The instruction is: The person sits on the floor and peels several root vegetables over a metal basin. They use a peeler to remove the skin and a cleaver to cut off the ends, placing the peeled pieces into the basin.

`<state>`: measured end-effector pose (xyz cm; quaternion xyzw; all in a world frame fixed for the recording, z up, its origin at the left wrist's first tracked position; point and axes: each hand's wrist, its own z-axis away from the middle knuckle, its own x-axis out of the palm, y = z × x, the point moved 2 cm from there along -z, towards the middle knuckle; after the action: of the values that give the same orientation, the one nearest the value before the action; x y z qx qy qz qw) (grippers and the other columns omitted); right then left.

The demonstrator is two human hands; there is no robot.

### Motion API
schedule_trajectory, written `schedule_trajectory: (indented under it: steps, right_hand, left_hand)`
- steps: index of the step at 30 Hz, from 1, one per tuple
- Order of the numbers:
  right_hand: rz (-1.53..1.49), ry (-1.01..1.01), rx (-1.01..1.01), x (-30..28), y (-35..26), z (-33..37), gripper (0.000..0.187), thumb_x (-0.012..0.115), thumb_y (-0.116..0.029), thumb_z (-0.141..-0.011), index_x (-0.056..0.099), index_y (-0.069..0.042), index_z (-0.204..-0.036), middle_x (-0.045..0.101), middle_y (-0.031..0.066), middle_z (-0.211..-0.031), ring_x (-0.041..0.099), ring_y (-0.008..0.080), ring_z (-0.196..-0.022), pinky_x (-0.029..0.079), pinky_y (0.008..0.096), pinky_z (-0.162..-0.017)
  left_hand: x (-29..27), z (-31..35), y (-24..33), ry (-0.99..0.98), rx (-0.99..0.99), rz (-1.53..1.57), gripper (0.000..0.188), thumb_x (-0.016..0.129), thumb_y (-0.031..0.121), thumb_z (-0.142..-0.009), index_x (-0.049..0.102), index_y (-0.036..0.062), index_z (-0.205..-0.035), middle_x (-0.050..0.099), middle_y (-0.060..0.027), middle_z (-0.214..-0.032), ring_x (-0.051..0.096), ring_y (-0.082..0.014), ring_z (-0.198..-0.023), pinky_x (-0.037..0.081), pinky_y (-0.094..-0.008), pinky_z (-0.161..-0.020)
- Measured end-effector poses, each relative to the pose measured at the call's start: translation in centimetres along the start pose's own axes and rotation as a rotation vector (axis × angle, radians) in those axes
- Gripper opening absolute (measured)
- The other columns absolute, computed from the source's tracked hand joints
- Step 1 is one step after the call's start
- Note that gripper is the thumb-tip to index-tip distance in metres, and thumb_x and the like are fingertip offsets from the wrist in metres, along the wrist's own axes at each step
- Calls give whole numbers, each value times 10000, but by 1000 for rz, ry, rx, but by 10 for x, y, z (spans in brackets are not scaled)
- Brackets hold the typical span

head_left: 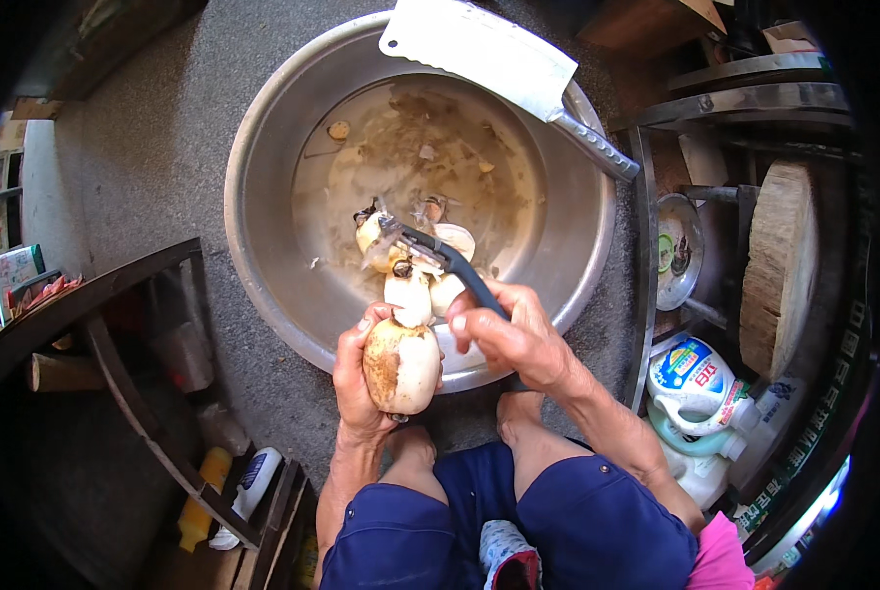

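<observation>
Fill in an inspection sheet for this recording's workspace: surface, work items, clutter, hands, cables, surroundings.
Surface: grey floor under a wide metal basin of murky water.
Work items: lotus root, nearest segment partly brown-skinned, partly pale; black-handled peeler.
Clutter: scraps in the water; cleaver lying across the basin's far rim, handle to the right.
Left hand: holds the lotus root's nearest segment.
Right hand: grips the peeler's handle.
Cables: nothing seen.
Surroundings: left, yellow bottle; right, white jug and thick wooden block.

Near lower centre, the left hand (355, 385) holds a partly peeled lotus root (405, 372), the right hand (520, 332) a peeler (467, 279); upper centre, a cleaver (489, 57) rests on a metal basin (255, 236).
</observation>
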<state>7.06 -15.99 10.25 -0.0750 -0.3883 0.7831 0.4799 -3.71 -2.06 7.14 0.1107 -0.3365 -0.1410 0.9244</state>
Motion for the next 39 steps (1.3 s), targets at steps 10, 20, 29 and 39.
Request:
schedule_trajectory:
  steps: [10, 20, 29, 39]
  right_hand:
    - [153, -15, -22, 16, 4, 3, 445, 791, -233, -741, 639, 73, -1026, 630, 67, -894, 580, 114, -830, 483, 264, -764]
    - [47, -5, -37, 15, 8, 3, 392, 761, -214, -745, 647, 67, -993, 632, 51, -871, 573, 95, -805, 462, 242, -714]
    - [138, 82, -78, 13, 0, 3, 395, 563, -355, -963, 625, 16, -841, 558, 19, -662, 525, 88, -646, 426, 256, -616]
    - [79, 120, -37, 3, 7, 8, 531, 476, -480, -1012, 599, -14, -788, 513, -6, -662, 474, 69, -602, 398, 244, -561]
  left_hand:
    - [-4, 1, 5, -62, 163, -249, 338, 411, 333, -958, 517, 28, -1061, 597, -107, -945, 594, -177, -827, 488, -303, -769]
    - [-7, 1, 6, -86, 159, -311, 341, 376, 331, -981, 518, 33, -1065, 607, -122, -953, 600, -195, -881, 487, -306, -796]
    - [2, -3, 4, 17, -10, 36, 412, 329, 397, -983, 489, 38, -1106, 612, -228, -802, 598, -316, -517, 507, -371, -436]
    - [-5, -5, 8, -233, -150, 170, 394, 296, 442, -987, 464, 104, -1099, 603, -322, -843, 605, -366, -576, 524, -396, -491]
